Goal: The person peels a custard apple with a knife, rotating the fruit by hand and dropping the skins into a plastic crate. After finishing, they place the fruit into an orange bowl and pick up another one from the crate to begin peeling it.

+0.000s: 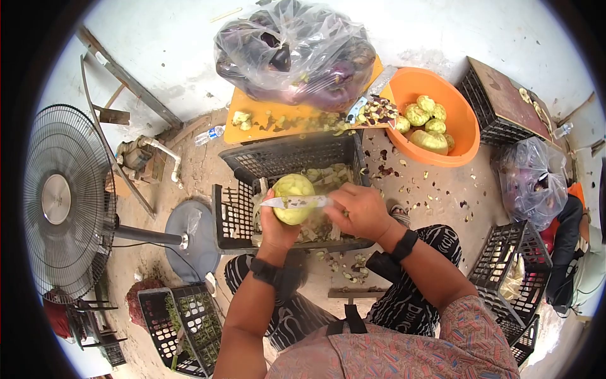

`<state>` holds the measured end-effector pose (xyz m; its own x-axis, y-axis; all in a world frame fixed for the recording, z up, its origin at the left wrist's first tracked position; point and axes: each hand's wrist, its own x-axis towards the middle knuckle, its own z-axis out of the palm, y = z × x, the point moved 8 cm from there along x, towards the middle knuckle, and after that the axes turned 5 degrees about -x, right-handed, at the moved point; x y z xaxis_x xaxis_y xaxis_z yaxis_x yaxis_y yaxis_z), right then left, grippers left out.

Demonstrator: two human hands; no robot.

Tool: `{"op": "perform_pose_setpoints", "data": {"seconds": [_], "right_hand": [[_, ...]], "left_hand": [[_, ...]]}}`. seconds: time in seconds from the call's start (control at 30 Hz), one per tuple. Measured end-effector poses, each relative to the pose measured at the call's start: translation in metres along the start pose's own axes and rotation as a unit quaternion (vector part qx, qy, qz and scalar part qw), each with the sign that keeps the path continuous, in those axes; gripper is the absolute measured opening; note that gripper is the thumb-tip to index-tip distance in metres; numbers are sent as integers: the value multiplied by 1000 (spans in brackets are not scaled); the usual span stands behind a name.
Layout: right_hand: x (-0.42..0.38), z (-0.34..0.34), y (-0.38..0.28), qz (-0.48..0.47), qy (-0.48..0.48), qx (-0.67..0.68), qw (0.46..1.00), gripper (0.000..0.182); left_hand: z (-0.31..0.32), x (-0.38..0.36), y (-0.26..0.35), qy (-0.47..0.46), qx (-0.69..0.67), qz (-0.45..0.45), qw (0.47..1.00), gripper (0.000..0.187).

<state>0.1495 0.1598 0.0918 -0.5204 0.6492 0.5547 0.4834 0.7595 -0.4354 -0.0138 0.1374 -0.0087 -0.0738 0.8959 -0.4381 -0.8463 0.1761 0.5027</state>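
My left hand [276,226] is wrapped round a pale green peeled eggplant [293,185] from below and the left. In my right hand [358,210] is a knife, its blade [293,202] lying across the front of the eggplant and pointing left. The knife's handle is hidden in my fingers. Both hands are above a black plastic crate [232,218] that holds pale peelings [328,230]. Behind it, a clear plastic bag of dark purple eggplants [297,57] rests on an orange board [243,129] strewn with peel scraps.
An orange basin [464,120] of peeled eggplants stands at the back right. A standing fan [57,199] is at left. Black crates [511,265] and another bag of eggplants [532,180] are at right. A crate with green vegetables [183,328] sits lower left. Peelings litter the floor.
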Motion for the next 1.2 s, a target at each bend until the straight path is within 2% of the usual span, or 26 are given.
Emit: {"op": "perform_pose_setpoints", "data": {"seconds": [0.1, 0.2, 0.27, 0.37, 0.47, 0.53, 0.57, 0.6, 0.73, 0.8, 0.83, 0.9, 0.93, 1.0, 1.03, 1.1, 1.13, 1.17, 1.2], "right_hand": [[1, -1, 0, -11, 0, -11, 1000, 14], [-1, 3, 13, 25, -9, -2, 1000, 13], [-5, 9, 42, 131, -16, -52, 990, 16], [-10, 6, 55, 187, 29, -51, 981, 19], [-20, 17, 55, 237, -7, -41, 971, 15], [-48, 66, 55, 195, -228, -108, 948, 20], [-73, 91, 46, 104, -371, -117, 916, 20], [-98, 106, 31, 9, -502, -122, 856, 20], [-107, 107, 23, 41, -522, -95, 847, 15], [-74, 91, 41, 141, -409, -78, 898, 15], [-72, 91, 44, 142, -408, -78, 898, 15], [-61, 81, 54, 186, -284, 47, 939, 22], [-63, 79, 61, 188, -282, 47, 940, 22], [-107, 95, 81, 224, -541, -21, 810, 25], [-113, 89, 86, 225, -541, -24, 810, 25], [-107, 61, 106, 262, -414, -151, 859, 25], [-97, 47, 97, 262, -415, -155, 857, 25], [-98, 36, 90, 387, -403, 44, 829, 25], [-101, 31, 80, 490, -366, 241, 753, 25]], "left_hand": [[-1, 0, 0, 5, -2, -3, 1000, 56], [-5, 0, 1, -1, -2, 1, 1000, 56], [-7, 1, 3, -14, 0, 8, 1000, 56], [-10, 2, 7, -14, 5, 22, 1000, 57], [-14, 2, 11, 4, 15, 30, 999, 58], [-13, 0, 12, 25, -2, 30, 999, 57], [-14, 2, 12, 25, 0, 31, 999, 57], [-14, 3, 13, 19, -4, 32, 999, 57], [-13, 2, 11, 22, -4, 31, 999, 55], [-13, 3, 9, 19, -4, 30, 999, 55], [-12, 3, 10, 15, 1, 29, 999, 55], [-14, 6, 9, 11, 14, 22, 1000, 54], [-14, 8, 8, 8, 23, 17, 1000, 54], [-10, 8, 6, 4, 31, 23, 999, 53], [-8, 8, 6, 2, 36, 30, 999, 53], [-5, 9, 3, -10, 37, 27, 999, 52], [-2, 10, 1, -23, 40, 25, 999, 51], [-1, 11, -1, -25, 37, 25, 999, 51], [1, 11, -3, -29, 38, 24, 999, 50]]}}
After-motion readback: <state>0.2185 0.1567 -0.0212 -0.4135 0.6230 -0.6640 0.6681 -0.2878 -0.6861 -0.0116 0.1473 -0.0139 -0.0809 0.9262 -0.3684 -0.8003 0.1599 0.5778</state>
